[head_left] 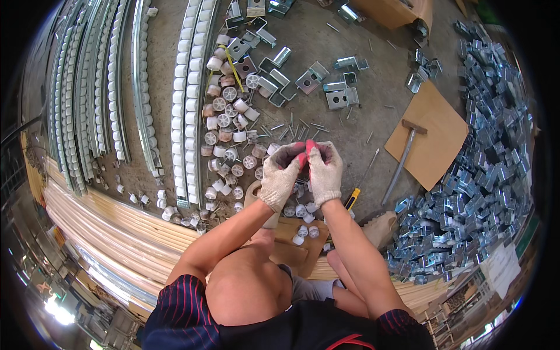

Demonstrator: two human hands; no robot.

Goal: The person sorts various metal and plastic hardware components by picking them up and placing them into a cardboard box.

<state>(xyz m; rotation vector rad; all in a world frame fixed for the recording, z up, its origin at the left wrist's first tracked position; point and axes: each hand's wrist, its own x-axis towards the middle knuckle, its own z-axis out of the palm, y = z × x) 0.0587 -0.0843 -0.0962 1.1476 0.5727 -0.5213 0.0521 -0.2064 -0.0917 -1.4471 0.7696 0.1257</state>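
Note:
My left hand (280, 176) and my right hand (326, 174) wear off-white work gloves with pink-red fingertips. They meet at the fingertips in front of me, both pinched closed. Whatever lies between the fingers is hidden or too small to make out. Just beyond them, thin metal pins (301, 127) are strewn on the concrete floor. Loose white rollers (223, 120) are heaped to the left of my left hand. A few more white rollers (300, 210) lie below the gloves, partly covered by my wrists. Bent metal brackets (311, 78) lie farther off.
Long roller tracks (191, 93) run along the left. At the right, a hammer (403, 157) lies partly on a brown cardboard sheet (436, 137), and a yellow-handled screwdriver (353, 198) is nearer. A large bracket pile (493, 146) fills the far right. Wrapped poles (111, 230) lie at lower left.

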